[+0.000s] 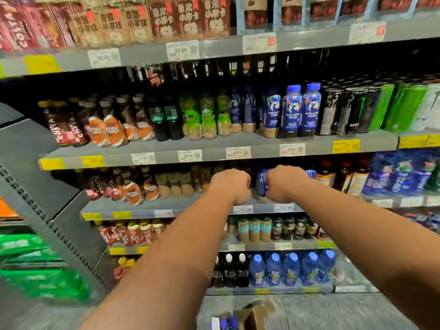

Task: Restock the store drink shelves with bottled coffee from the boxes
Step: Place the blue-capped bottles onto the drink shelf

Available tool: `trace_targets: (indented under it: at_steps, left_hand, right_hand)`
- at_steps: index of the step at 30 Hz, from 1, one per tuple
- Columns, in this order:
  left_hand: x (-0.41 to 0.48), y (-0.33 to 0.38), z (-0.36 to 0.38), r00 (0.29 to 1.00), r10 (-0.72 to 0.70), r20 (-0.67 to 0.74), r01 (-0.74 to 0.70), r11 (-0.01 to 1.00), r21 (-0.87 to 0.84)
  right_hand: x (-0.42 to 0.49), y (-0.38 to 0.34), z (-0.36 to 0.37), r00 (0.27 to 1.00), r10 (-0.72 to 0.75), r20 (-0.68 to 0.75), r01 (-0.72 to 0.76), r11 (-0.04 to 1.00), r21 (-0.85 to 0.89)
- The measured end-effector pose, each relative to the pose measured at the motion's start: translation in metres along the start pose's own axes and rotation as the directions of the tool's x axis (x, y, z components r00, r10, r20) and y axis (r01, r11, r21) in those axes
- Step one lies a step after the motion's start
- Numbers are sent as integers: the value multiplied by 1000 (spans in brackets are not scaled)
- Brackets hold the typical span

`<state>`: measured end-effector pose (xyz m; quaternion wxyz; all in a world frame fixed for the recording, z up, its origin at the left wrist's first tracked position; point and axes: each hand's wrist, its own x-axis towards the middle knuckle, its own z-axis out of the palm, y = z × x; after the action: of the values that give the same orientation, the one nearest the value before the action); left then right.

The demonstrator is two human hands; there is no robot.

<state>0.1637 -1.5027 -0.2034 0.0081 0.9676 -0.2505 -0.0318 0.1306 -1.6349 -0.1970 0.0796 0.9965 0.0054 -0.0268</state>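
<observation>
Both arms reach forward to the middle shelf (166, 207) of a store drink rack. The right hand (284, 183) is curled round a blue bottle (262, 185), which stands upright at the front of that shelf, between the two hands. The left hand (232, 184) is turned with its back to the camera and its fingers bent away out of sight just left of the bottle; whether it grips anything cannot be told. A second blue cap (310, 173) shows just right of the right hand.

To the left on the same shelf stand brown and orange coffee bottles (142, 186). On the shelf above, a row of matching blue bottles (301, 110) stands beside black and green cans (371, 108). White and yellow price tags (189, 155) run along the shelf edges.

Near the bottom edge, on the grey floor (321, 313), sits an open cardboard box (248, 316) with a few blue caps (228, 322) showing beside it.
</observation>
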Motion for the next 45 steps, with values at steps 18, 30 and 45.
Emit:
trace_targets:
  at_steps: [18,30,45]
  left_hand:
    - [-35,-17,251,933,18,359,0,999,-50]
    - [-25,-4,433,789,-157,594,330,924,-193]
    - [-54,-47,731,805,-305,509,459,864,-208]
  right_hand:
    - [-8,-62,236,869,-222,442,250,968,-5]
    - [18,-57,420,729,-351,587,329,933,149]
    - [41,-141,709,690,-320,649,143,939,312]
